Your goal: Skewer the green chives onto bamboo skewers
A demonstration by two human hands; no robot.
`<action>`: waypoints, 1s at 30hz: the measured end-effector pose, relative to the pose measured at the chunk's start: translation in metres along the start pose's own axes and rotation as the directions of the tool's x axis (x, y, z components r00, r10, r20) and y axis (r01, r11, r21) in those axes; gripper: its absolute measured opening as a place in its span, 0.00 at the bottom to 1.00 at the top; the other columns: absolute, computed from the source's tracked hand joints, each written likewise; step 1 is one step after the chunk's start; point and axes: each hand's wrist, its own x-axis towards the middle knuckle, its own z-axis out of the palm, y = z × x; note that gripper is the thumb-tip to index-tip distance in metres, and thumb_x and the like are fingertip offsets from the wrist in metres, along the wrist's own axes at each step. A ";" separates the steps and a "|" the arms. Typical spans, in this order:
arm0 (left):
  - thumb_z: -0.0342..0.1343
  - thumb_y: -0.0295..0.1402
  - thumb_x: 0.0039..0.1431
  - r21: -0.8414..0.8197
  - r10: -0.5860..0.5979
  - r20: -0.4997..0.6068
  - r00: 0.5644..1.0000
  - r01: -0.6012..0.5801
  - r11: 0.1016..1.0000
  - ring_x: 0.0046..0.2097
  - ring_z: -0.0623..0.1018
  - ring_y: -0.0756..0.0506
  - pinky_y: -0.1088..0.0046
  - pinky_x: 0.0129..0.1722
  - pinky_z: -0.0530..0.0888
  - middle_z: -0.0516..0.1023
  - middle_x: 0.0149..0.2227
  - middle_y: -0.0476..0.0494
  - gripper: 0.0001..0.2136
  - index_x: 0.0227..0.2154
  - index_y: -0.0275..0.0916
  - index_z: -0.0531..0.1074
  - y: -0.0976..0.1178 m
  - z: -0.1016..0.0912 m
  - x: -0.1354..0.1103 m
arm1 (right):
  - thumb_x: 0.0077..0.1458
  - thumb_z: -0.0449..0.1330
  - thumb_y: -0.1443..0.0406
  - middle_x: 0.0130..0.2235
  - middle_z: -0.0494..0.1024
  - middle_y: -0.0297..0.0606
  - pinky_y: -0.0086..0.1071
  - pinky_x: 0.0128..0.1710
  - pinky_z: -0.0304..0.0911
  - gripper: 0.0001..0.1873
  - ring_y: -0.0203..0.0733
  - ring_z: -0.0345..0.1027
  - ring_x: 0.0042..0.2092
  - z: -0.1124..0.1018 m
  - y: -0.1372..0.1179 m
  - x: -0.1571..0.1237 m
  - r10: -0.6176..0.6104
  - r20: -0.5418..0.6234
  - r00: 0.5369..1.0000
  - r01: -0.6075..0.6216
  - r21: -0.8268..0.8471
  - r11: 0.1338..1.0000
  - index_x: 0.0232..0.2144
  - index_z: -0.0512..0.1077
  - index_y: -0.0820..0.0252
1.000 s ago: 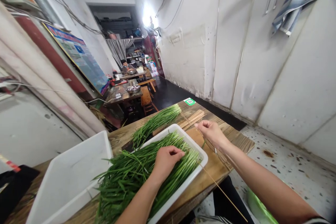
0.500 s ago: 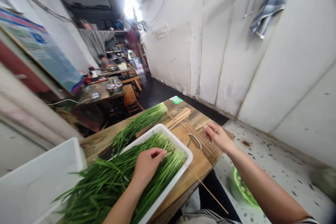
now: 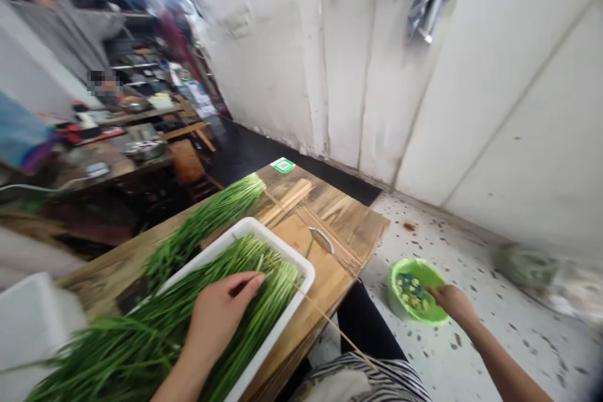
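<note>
My left hand (image 3: 221,308) rests over the green garlic chives (image 3: 254,308) in the white plastic tray (image 3: 308,273). Its thumb and index finger are pinched together near the pale stem ends; whatever they hold is too small to make out. A thin wooden skewer (image 3: 336,328) sticks out from the stems across the tray's rim. Down at the right, my right hand (image 3: 451,301) reaches over the edge of a light-green basket (image 3: 394,286) on the floor. Its fingers are bunched, and I cannot see anything between them. Pale and greenish scraps lie in the basket.
On the wooden table (image 3: 351,213) are another bunch of chives (image 3: 207,217), a cutting board (image 3: 289,235) with a white handle, wooden strips and a QR card (image 3: 283,165). A white bin (image 3: 35,320) stands at left. Another person sits at the back tables. Bags (image 3: 527,267) lie on the floor.
My right hand has moved from above the table's right end down to the green basket. The view has turned right. My left hand stays pinched over the chives.
</note>
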 end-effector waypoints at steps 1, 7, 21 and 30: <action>0.55 0.44 0.43 -0.037 0.018 0.003 1.000 -0.018 0.999 0.31 0.76 0.45 0.73 0.35 0.70 0.80 0.30 0.47 0.16 0.31 0.39 0.77 0.000 0.002 0.000 | 0.57 0.53 0.61 0.31 0.75 0.39 0.35 0.30 0.67 0.13 0.41 0.70 0.30 0.009 -0.003 0.000 -0.019 0.037 0.999 0.019 0.009 1.000 0.32 0.72 0.66; 0.58 0.40 0.42 -0.235 0.011 -0.016 1.000 -0.015 0.972 0.28 0.74 0.47 0.73 0.32 0.70 0.78 0.27 0.46 0.18 0.36 0.35 0.76 -0.002 0.014 0.006 | 0.54 0.52 0.58 0.33 0.75 0.40 0.34 0.34 0.65 0.15 0.43 0.70 0.31 -0.011 -0.101 -0.037 -0.443 -0.167 0.881 0.471 0.406 0.783 0.42 0.66 0.60; 0.52 0.41 0.50 -0.410 0.038 -0.025 0.999 -0.045 0.911 0.24 0.67 0.52 0.75 0.29 0.67 0.77 0.27 0.45 0.20 0.43 0.34 0.72 -0.010 0.014 0.007 | 0.54 0.48 0.64 0.17 0.67 0.25 0.22 0.11 0.50 0.18 0.29 0.55 0.12 -0.012 -0.235 -0.103 -0.758 0.343 0.554 0.297 0.770 0.565 0.47 0.64 0.64; 0.56 0.41 0.46 -0.475 -0.057 -0.025 0.998 0.038 0.879 0.22 0.63 0.53 0.77 0.24 0.63 0.77 0.28 0.44 0.20 0.41 0.34 0.74 -0.005 0.016 0.006 | 0.56 0.51 0.61 0.31 0.77 0.37 0.31 0.36 0.64 0.14 0.43 0.69 0.35 -0.011 -0.227 -0.113 -0.813 0.074 0.578 0.418 0.828 0.373 0.34 0.75 0.59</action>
